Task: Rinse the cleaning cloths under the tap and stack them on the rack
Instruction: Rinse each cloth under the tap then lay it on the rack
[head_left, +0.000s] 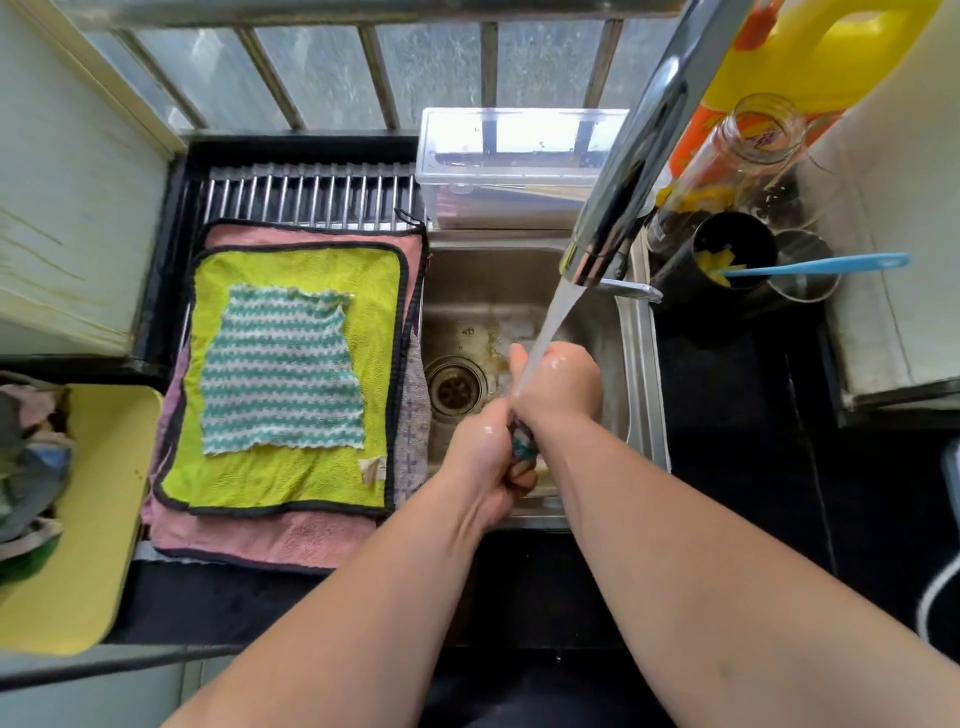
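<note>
At the far left a yellow tray (104, 519) holds a heap of crumpled cloths (28, 467). Just right of it the rack (311, 195) carries a flat stack: a pink cloth (270, 540) at the bottom, a green cloth (291, 483) with black edging on it, and a teal-and-white striped cloth (283, 369) on top. A grey cloth (415, 421) hangs over the stack's right edge into the sink (639, 364). Over the sink's near half, the left hand (483, 462) and right hand (558, 382) are closed together around a small dark wad of cloth (522, 447), mostly hidden between them. Water from the tap (639, 150) falls on the right hand. Right of the sink, a black cup (727, 260) holds a blue brush (831, 264), beside a clear jar (737, 156) and a yellow jug (831, 57).
</note>
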